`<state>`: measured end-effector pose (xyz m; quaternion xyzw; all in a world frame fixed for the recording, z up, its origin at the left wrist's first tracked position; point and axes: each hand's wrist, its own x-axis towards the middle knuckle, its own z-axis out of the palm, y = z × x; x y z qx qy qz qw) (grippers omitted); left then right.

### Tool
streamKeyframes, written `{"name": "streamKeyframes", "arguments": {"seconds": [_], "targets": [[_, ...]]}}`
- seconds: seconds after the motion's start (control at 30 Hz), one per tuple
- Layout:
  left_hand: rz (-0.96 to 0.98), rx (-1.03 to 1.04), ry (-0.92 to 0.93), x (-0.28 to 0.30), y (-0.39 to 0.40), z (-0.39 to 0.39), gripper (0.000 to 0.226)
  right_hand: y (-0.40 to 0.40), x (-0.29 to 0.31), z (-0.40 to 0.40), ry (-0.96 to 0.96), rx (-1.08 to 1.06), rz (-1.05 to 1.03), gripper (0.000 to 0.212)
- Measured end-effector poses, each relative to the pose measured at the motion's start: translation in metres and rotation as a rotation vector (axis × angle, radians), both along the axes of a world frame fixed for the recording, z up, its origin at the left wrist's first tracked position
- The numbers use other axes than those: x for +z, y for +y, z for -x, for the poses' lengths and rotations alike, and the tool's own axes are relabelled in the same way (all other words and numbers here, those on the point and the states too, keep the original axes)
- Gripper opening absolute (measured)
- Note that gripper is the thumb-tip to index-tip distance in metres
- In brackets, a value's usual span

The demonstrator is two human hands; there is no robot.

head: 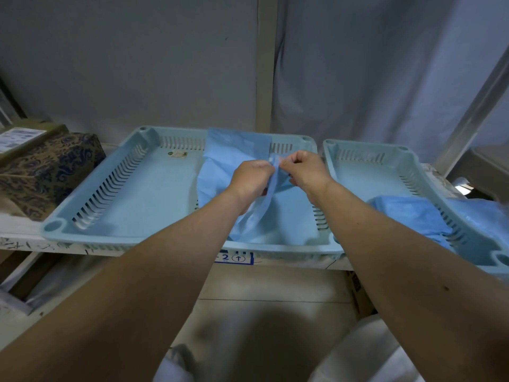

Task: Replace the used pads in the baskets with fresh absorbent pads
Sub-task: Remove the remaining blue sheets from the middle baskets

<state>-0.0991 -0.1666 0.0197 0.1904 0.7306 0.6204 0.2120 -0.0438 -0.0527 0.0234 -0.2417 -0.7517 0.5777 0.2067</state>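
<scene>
Both hands meet over the middle of the large basket [132, 188]. The left hand [249, 179] and the right hand [305, 172] each pinch the top edge of a blue pad [237, 150] between curled fingers and thumb, holding the same fold almost knuckle to knuckle. From that pinch a narrow strip of the pad hangs down toward the near rim, between the wrists. Beyond the fingers the rest of the pad rises against the far wall of the basket and drapes over it; below them it lies rumpled on the basket floor, covering only the right half. To the left of the grip the floor is bare plastic, with a small sticker [177, 154] near the far wall. Right of the grip stands a second basket [366, 172], just beside the first, with another blue pad [413, 216] bunched over its near corner. Far left sits a patterned box [52, 172] on the same shelf [19, 232].
</scene>
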Motion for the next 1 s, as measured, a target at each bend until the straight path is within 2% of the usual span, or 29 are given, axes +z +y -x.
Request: {"name": "streamKeyframes", "arguments": {"seconds": [0.13,0.27,0.43,0.57,0.73,0.83,0.93,1.0], "targets": [[-0.049,0.1,0.002,0.0,-0.002,0.001,0.024,-0.004,0.0,0.002,0.024,0.004,0.002,0.03],[-0.03,0.094,0.014,0.0,-0.006,0.002,0.031,-0.005,-0.001,0.004,0.034,0.015,-0.022,0.03],[0.022,0.08,0.071,-0.004,-0.008,0.003,0.021,-0.008,0.0,0.005,0.055,0.039,-0.029,0.031],[0.008,0.045,0.075,-0.002,-0.009,0.0,0.035,-0.01,0.003,0.003,0.046,0.076,-0.046,0.031],[-0.031,0.035,0.086,0.002,-0.011,-0.004,0.035,-0.009,0.005,0.004,0.009,0.065,-0.093,0.028],[-0.006,0.045,0.094,0.001,-0.01,-0.003,0.043,-0.008,0.007,0.005,-0.006,0.061,-0.083,0.02],[0.002,0.045,0.111,0.003,-0.011,-0.003,0.04,-0.007,0.009,0.004,-0.035,0.069,-0.089,0.039],[0.02,0.037,0.132,0.002,-0.012,-0.004,0.032,-0.006,0.01,0.003,-0.048,0.115,-0.128,0.042]]}}
